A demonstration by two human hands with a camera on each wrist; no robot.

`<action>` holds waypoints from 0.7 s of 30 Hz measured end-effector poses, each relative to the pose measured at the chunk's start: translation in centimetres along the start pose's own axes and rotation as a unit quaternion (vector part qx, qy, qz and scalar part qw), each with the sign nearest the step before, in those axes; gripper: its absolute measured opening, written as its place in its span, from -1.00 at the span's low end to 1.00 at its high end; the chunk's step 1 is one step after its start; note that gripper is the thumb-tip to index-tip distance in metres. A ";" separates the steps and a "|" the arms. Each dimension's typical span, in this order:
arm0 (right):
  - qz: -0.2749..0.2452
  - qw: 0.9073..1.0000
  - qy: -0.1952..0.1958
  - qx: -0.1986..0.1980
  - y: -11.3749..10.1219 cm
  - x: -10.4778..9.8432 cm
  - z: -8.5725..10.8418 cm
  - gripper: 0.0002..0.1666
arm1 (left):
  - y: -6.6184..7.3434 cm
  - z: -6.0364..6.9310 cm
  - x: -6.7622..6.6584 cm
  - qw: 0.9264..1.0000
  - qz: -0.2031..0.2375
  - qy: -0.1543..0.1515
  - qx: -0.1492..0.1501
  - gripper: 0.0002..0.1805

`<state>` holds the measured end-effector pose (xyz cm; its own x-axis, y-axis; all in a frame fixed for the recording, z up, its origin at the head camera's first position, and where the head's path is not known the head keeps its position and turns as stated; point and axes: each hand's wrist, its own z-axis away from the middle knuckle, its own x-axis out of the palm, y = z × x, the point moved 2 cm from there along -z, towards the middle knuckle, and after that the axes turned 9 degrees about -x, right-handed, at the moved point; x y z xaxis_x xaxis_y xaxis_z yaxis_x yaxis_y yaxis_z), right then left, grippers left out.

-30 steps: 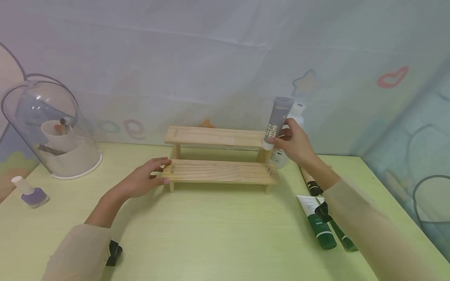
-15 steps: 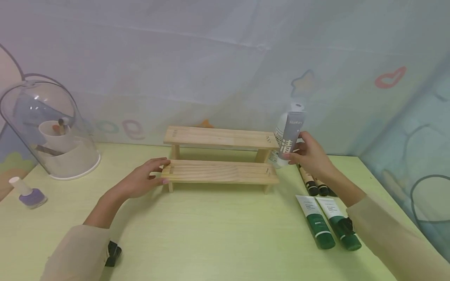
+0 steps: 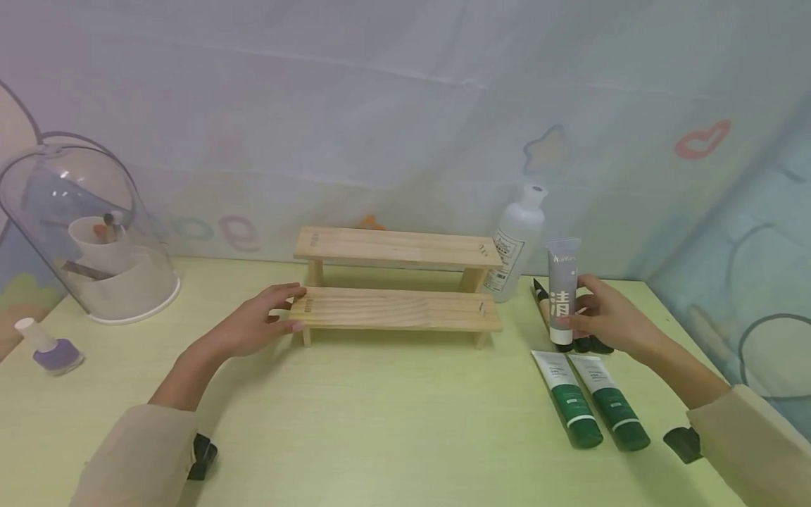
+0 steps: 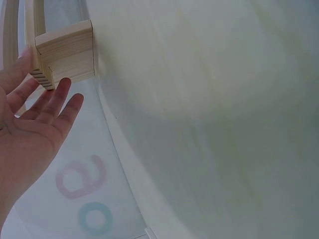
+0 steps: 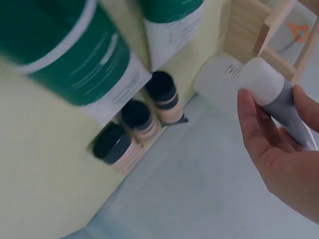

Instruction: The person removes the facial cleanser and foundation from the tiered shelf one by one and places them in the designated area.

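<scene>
My right hand (image 3: 611,317) pinches a grey squeeze tube (image 3: 562,289) with a white cap (image 5: 260,81). In the head view the tube stands nearly upright, cap down, above the dark-capped tubes at the right. At the left end of a two-step wooden rack (image 3: 395,310), my left hand (image 3: 253,327) grips the lower board between thumb and fingers. The left wrist view shows the left hand (image 4: 37,114) with several fingers loosely spread beside the board end. A translucent white bottle (image 3: 514,243) stands just right of the rack.
Two green-and-white tubes (image 3: 573,405) lie at the right. Behind them lie several beige tubes with black caps (image 5: 115,144). A clear domed holder (image 3: 127,282) with brushes and a purple nail polish bottle (image 3: 58,352) stand at the left. A fabric backdrop (image 3: 405,127) rises behind.
My right hand has carried the grey tube from beside the rack's upper step rightward and down, past the bottle. The left hand stays on the rack.
</scene>
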<state>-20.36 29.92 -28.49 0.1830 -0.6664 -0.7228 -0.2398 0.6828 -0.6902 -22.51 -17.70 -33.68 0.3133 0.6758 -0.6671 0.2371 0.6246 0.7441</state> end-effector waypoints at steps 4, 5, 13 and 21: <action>-0.010 1.000 -0.017 0.001 1.3 -1.3 1.5 -0.26 | 0.0 0.0 0.0 1.000 0.000 -0.001 0.001 -0.36; -0.016 1.000 -0.022 0.001 1.6 -1.6 1.9 -0.26 | 0.0 0.0 0.0 1.000 0.001 -0.001 0.002 -0.36; -0.040 0.996 -0.067 0.048 4.7 -3.3 5.1 -0.33 | 0.1 0.1 -0.1 1.000 0.001 -0.003 0.000 -0.36; -0.111 0.982 -0.126 0.090 8.1 -3.8 8.6 -0.37 | 0.1 0.0 0.0 1.000 -0.002 -0.004 0.004 -0.35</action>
<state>-14.82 40.51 -31.65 0.4464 -0.7252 -0.5242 -0.0001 0.5858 -0.8104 -22.46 -17.68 -33.58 0.3189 0.6699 -0.6705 0.2451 0.6251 0.7411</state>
